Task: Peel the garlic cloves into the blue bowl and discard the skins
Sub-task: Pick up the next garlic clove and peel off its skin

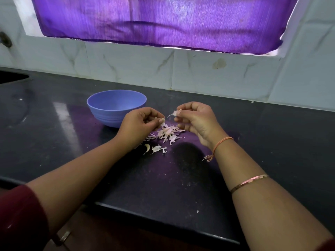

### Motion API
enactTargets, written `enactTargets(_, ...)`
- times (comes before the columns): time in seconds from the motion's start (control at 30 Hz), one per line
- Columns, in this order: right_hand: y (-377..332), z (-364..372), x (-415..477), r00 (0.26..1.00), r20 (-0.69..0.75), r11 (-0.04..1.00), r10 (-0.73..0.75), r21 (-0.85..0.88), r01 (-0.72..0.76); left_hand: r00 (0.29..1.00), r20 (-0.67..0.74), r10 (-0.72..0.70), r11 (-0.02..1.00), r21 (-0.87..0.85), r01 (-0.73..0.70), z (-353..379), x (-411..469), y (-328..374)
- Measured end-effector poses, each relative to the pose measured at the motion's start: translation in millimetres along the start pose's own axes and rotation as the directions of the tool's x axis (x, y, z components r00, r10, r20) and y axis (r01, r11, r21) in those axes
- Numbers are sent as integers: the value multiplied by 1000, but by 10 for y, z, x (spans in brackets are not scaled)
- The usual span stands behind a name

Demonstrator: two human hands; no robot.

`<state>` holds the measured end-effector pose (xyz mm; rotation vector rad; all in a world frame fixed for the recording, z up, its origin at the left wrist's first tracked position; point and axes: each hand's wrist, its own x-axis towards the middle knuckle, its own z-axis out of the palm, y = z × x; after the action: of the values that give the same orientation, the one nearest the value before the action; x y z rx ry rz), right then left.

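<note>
The blue bowl (116, 107) stands on the dark counter, just left of my hands; its inside is not visible. My left hand (139, 122) has its fingers curled round a small garlic clove (162, 120), mostly hidden at its fingertips. My right hand (195, 117) pinches a pale strip of garlic skin (176, 113) between thumb and fingers. Both hands hover over a heap of peeled skins (167, 133). One loose clove (147, 148) lies nearer to me beside more skin scraps (158, 149).
The black stone counter (181, 178) runs to a front edge close to me. A marble-tiled wall (145, 67) rises behind the bowl, with a purple curtain (163, 20) above. A sink edge (12, 77) shows at far left.
</note>
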<state>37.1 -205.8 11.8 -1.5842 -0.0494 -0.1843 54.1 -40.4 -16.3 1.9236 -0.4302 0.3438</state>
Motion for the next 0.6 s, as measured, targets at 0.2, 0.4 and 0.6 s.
enactTargets(0.2, 3, 8, 3, 999, 48, 1000, 2, 19, -3, 999, -25, 31, 991, 129, -28, -2, 0, 17)
enactTargets(0.4, 13, 9, -27, 992, 125, 1000, 4, -13, -3, 997, -24, 67, 988, 141, -63, 3, -13, 36)
enactTargets(0.6, 24, 13, -23, 988, 151, 996, -29, -79, 41, 995, 45, 90, 986, 137, -95, 2, -46, 78)
